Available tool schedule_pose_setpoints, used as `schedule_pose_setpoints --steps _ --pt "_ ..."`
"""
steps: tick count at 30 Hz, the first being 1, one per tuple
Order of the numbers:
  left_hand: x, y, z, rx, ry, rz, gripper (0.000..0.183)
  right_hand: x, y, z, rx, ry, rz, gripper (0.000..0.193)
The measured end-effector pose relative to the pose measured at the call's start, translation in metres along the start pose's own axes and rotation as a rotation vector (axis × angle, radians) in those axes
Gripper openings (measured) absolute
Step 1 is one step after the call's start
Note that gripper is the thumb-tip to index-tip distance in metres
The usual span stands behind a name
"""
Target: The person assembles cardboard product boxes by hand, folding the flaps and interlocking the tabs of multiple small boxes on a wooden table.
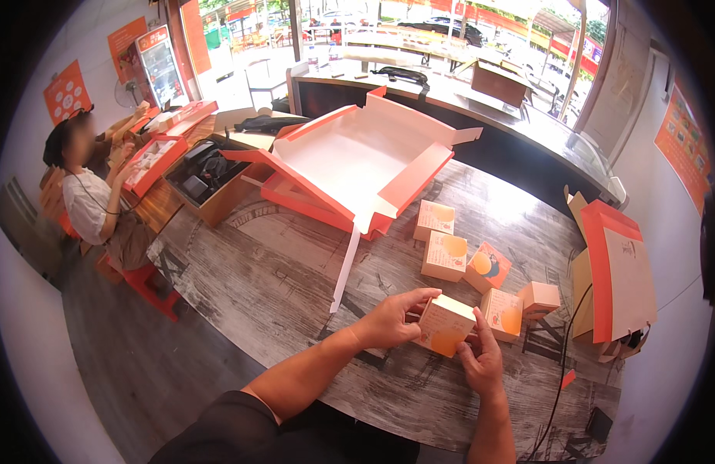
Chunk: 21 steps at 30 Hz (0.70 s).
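Between my two hands I hold a small cream carton (444, 325) with an orange patch, tilted up above the table's near side. My left hand (394, 315) grips its left edge with thumb and fingers, and my right hand (482, 354) closes on its lower right edge. Just right of it stands a similar small carton (502, 313), with a plain-sided carton (539, 298) beside that one. Farther back are a carton with a round picture (489, 267), another cream carton (446, 256), and one more carton (435, 218) behind it.
A large orange box (350, 158) with white inside lies open mid-table, one flap strip reaching toward me. A brown box of black gear (207, 182) is at left. An orange-and-tan box (620, 271) stands right, near a black cable (565, 363). A co-worker (91, 178) sits at far left.
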<state>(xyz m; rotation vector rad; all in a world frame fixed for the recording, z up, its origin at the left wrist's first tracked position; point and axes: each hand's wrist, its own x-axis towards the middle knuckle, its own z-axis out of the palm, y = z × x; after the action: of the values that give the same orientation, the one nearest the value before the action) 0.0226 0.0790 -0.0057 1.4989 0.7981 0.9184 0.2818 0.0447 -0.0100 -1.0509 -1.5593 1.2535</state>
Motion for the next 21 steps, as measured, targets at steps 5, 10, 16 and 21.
schedule_pose_setpoints --steps 5,10,16,21 --pt "0.001 -0.002 0.001 -0.003 0.032 0.027 0.072 0.001 0.007 0.006 0.083 0.046 -0.042 0.066" --pt "-0.001 0.005 0.006 -0.016 0.09 0.09 0.073 0.0 0.01 0.004 0.164 0.055 0.031 0.051" --pt "-0.005 0.007 0.01 0.064 0.114 0.16 0.065 0.003 0.003 0.003 0.278 0.03 0.111 0.052" --pt "-0.002 -0.002 0.009 0.151 0.158 0.211 0.058 0.005 -0.002 0.002 0.339 0.038 0.111 0.054"
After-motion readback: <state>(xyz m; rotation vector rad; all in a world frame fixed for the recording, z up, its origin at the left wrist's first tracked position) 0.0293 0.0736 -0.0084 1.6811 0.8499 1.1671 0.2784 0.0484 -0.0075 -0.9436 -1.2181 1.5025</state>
